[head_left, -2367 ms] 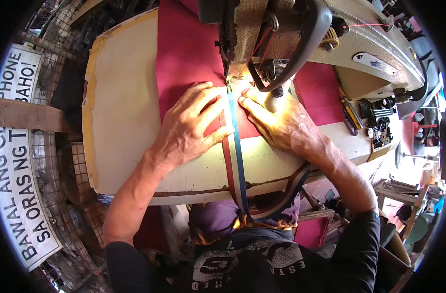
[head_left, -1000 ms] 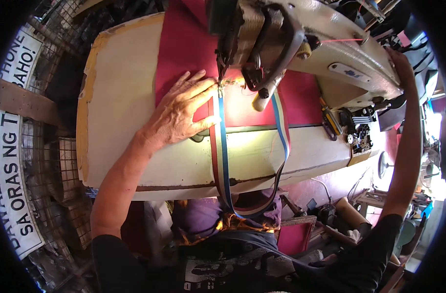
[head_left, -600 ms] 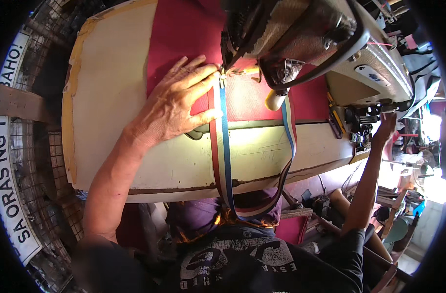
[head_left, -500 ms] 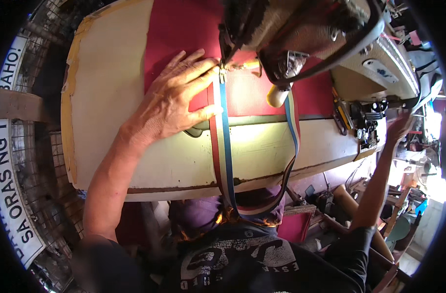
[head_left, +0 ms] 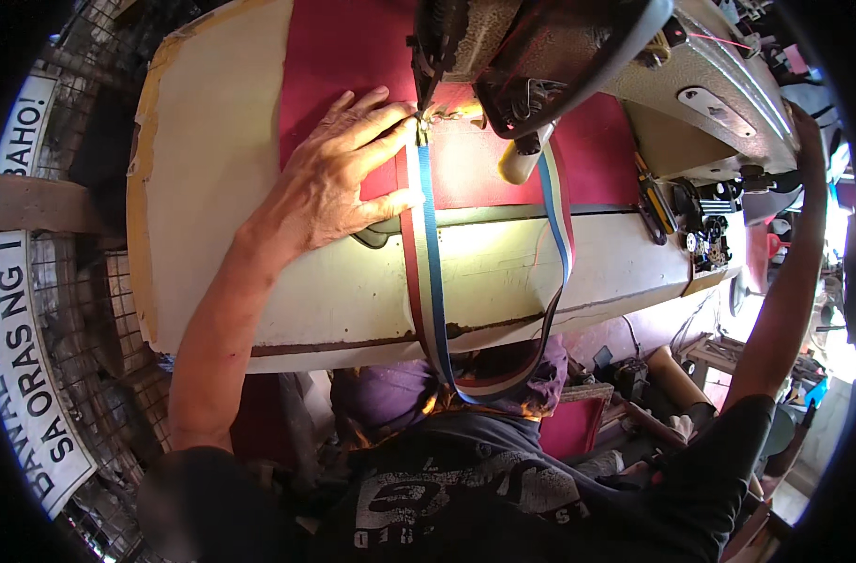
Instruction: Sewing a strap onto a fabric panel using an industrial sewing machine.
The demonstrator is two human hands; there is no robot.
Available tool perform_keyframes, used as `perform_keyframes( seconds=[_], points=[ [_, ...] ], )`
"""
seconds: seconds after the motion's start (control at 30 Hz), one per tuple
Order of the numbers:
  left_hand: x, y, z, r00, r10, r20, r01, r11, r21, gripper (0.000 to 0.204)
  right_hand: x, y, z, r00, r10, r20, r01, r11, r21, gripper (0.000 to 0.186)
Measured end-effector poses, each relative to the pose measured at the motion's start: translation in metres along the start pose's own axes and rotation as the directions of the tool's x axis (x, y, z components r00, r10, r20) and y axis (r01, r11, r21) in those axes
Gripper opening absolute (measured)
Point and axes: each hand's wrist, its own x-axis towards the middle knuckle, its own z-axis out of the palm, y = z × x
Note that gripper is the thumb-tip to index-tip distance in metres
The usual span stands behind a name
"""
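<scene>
My left hand [head_left: 348,169] lies flat with fingers spread on a piece of red fabric [head_left: 343,56]. Its fingertips and thumb reach the edge of a red, white and blue striped strap [head_left: 432,281]. One end of the strap passes under the presser foot [head_left: 422,127] of a sewing machine [head_left: 700,89]. From there it hangs over the table's front edge in a loop and comes back up onto the fabric at the right. At the machine's right end is my right hand [head_left: 803,131], raised; its fingers are hidden by the machine and the dim light.
The pale sewing table [head_left: 212,122] has a worn, taped left edge. Yellow-and-black cutters [head_left: 656,202] lie right of the fabric, beside a dark metal mechanism [head_left: 709,235]. Wire mesh [head_left: 62,319] with white signs [head_left: 34,394] stands at the left. Clutter fills the floor at the right.
My right hand has moved up and away to the far right end of the machine. The left hand stays on the fabric beside the strap. The whole view has shifted slightly.
</scene>
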Motion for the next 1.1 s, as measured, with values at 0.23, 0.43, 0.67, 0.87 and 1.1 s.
perform_keyframes(
  seconds=[0.23, 0.43, 0.67, 0.87, 1.1],
  points=[
    [-0.001, 0.000, -0.001, 1.000, 0.020, -0.014, -0.021, 0.999, -0.042, 0.060, -0.103, -0.047, 0.115, 0.521, 0.185, -0.834, -0.073, 0.982, 0.172, 0.041],
    [0.052, -0.058, -0.016, 0.998, -0.050, 0.046, 0.056, 0.990, -0.132, 0.046, -0.232, -0.229, 0.137, 0.627, 0.112, -0.771, -0.265, 0.961, -0.075, 0.046],
    [0.088, -0.141, 0.019, 0.997, -0.077, 0.009, 0.074, 0.974, 0.216, 0.045, -0.364, -0.341, 0.286, 0.965, -0.211, 0.155, 0.198, 0.976, 0.094, 0.055],
    [0.002, -0.095, -0.013, 0.928, -0.361, -0.095, 0.366, 0.827, 0.427, 0.062, -0.255, -0.345, 0.229, 0.871, -0.478, -0.113, 0.455, 0.873, -0.177, 0.039],
    [-0.097, 0.055, -0.045, 0.787, -0.617, -0.015, 0.488, 0.608, 0.626, 0.066, -0.194, -0.351, 0.282, 0.738, -0.665, -0.115, 0.587, 0.717, -0.377, 0.035]
  ],
)
